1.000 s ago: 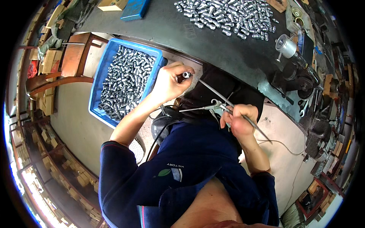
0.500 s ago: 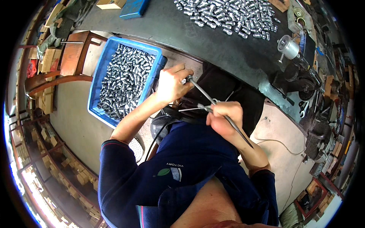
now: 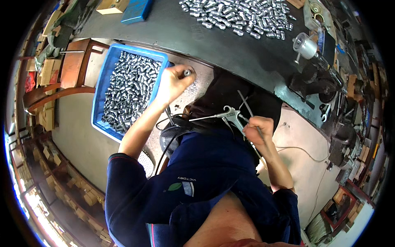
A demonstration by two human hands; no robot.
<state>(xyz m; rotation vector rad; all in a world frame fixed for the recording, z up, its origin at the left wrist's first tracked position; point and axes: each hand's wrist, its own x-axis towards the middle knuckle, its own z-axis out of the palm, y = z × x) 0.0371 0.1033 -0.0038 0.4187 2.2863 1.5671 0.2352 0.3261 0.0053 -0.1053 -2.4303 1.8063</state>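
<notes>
Overhead, at the far edge of the dark workbench [image 3: 173, 29], a flat blue box [image 3: 137, 10] is seen lying just beside a small tan carton [image 3: 111, 5], both near the top left of the view. Further left, stacks of tan cartons [image 3: 48, 70] are ranged along the floor, and more of them are lined up at the lower left rim. A small white and blue badge with a green leaf mark [image 3: 181, 187] is sewn onto the dark blue work jacket [image 3: 197, 181]. A blue plastic crate [image 3: 108, 78] filled with short silver metal pieces is set on the floor below the bench, and a loose heap of the same metal pieces [image 3: 238, 16] is spread on the benchtop, well apart from the crate. One small metal piece [image 3: 187, 73] is pinched between the fingertips of the left hand [image 3: 173, 82], which is closed around it just beside the crate's right corner. A grey air blow gun [image 3: 231, 115] with a long thin nozzle is gripped in the right hand [image 3: 258, 127], whose fingers are curled firmly around its handle; its nozzle is pointed leftward, toward the left forearm. The held metal piece lies up and to the left of the blow gun, apart from the nozzle tip. A thin hose [image 3: 296, 150] is trailed over the floor to the right.
</notes>
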